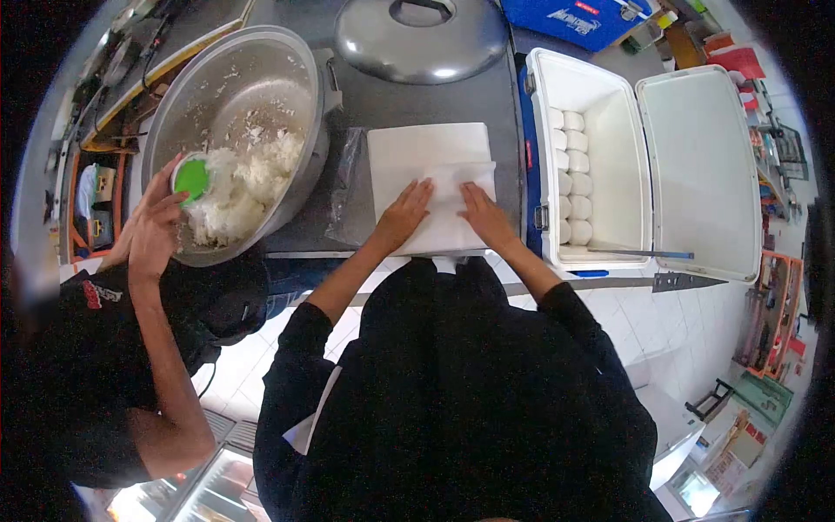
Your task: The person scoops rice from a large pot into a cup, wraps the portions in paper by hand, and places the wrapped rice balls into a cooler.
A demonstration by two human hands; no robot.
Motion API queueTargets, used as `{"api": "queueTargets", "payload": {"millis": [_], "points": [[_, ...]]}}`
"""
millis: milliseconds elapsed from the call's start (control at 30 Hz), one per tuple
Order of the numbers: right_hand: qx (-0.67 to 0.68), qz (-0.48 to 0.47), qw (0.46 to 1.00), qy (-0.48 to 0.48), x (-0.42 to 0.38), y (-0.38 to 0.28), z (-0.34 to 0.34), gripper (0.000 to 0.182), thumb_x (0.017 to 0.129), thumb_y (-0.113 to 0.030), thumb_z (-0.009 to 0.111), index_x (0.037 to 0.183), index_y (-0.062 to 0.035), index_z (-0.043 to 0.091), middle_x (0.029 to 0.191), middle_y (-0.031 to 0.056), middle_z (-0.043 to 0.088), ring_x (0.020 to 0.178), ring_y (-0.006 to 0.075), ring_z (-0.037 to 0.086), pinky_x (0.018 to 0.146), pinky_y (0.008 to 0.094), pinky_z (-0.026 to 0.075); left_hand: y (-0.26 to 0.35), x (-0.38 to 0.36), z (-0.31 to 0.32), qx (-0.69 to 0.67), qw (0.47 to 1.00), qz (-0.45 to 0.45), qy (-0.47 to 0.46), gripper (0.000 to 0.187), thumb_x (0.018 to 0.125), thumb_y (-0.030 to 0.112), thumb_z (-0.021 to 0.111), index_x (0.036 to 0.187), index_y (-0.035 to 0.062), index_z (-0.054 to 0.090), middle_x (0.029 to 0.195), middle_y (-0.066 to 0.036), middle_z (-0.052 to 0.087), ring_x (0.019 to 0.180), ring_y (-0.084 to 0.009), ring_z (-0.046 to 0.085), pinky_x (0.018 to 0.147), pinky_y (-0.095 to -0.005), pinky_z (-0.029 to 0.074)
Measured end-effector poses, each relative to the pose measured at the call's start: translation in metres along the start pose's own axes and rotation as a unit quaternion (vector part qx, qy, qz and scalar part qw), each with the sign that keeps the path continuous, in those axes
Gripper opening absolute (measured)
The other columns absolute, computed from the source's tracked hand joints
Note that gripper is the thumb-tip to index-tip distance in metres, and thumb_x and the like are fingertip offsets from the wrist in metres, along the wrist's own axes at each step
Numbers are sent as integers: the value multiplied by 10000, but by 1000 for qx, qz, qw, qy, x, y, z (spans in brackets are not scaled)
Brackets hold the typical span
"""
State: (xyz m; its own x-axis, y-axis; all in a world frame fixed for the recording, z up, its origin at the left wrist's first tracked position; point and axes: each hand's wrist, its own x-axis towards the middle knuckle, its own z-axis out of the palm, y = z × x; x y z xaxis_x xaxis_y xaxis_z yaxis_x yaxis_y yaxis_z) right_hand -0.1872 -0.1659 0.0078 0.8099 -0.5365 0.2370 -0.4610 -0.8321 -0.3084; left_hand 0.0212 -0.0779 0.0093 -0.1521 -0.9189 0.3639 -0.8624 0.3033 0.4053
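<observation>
A stack of white paper sheets point(428, 142) lies on the dark counter in front of me. My left hand point(404, 215) rests on the paper with its fingers stretched out. On the right part of the stack lies my right hand point(487, 216), its fingers also extended. The top sheet point(474, 176) sits slightly askew, its edge jutting past the stack on the right. Neither hand grips anything. Just left of the paper is a crumpled clear plastic bag point(345, 196).
At left, a co-worker's hands point(155, 213) hold a green-and-white cup point(191, 178) over cooked rice point(261, 174) in a large metal pot point(291, 65). A metal lid point(421, 43) lies behind the paper. At right, an open cooler point(617, 130) holds several round white bundles point(574, 163).
</observation>
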Motion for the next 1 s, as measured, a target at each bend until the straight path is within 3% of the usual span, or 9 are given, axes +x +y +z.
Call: {"api": "queueTargets", "payload": {"millis": [167,300,400,533,633,700,833,933,1000], "points": [[-17,20,997,-70,-3,12,3,329,855,-112,511,1158,16,528,1181,188,544,1150,355,494,963,432,415,-34,-27,19,-43,998,-51,1,354,837,129,577,1173,36,518,1081,-155,607,1044,-311,573,907,-407,459],[110,13,987,-118,35,49,-4,217,812,-91,574,1019,-29,552,902,140,638,827,322,633,698,425,513,-49,8,1,-66,980,-140,-124,349,866,164,550,1192,69,464,919,-164,647,903,-343,624,755,-442,504],[102,120,962,-222,74,35,-44,210,817,-82,566,1024,-49,555,844,181,621,768,377,626,658,445,503,-50,35,-17,-88,965,-159,-190,352,888,215,532,1209,107,438,838,-170,651,809,-377,633,725,-457,507],[-55,68,987,-132,58,14,-57,331,804,-73,554,1132,-118,536,951,159,600,922,313,594,777,443,462,-41,36,-28,-113,936,-229,-243,437,898,277,533,1286,145,383,912,-187,629,797,-384,628,727,-458,515],[-189,-15,981,36,42,6,-74,473,794,-116,548,1259,-172,483,1060,115,560,1032,242,539,902,469,403,-20,23,-36,-116,973,-156,-125,546,873,274,586,1352,182,341,1084,-159,580,933,-348,615,749,-451,516],[-251,-43,963,92,44,5,-80,486,777,-130,547,1258,-180,501,1086,62,532,1055,197,504,947,462,366,0,34,-50,-68,962,-180,-195,602,867,296,593,1387,177,312,1139,-158,539,952,-354,604,780,-453,513],[-203,-138,968,47,43,39,-53,362,782,-134,540,1141,-136,578,990,38,553,1032,206,521,963,477,358,10,44,-43,-16,951,-152,-267,626,854,317,585,1389,103,339,1177,-141,493,935,-344,589,831,-452,501],[-183,-163,969,-7,31,48,-53,287,782,-137,540,1058,-98,607,953,42,565,1050,213,521,979,482,351,-5,25,-12,87,993,59,-60,561,845,211,568,1344,21,394,1231,-140,484,1098,-312,524,966,-403,434],[-205,-163,963,-69,24,44,-57,240,781,-140,544,1001,-76,617,970,57,584,1079,227,516,995,478,345,-7,22,-3,72,993,67,-63,524,837,162,553,1319,4,422,1272,-142,468,1174,-299,474,1008,-379,400]]}}
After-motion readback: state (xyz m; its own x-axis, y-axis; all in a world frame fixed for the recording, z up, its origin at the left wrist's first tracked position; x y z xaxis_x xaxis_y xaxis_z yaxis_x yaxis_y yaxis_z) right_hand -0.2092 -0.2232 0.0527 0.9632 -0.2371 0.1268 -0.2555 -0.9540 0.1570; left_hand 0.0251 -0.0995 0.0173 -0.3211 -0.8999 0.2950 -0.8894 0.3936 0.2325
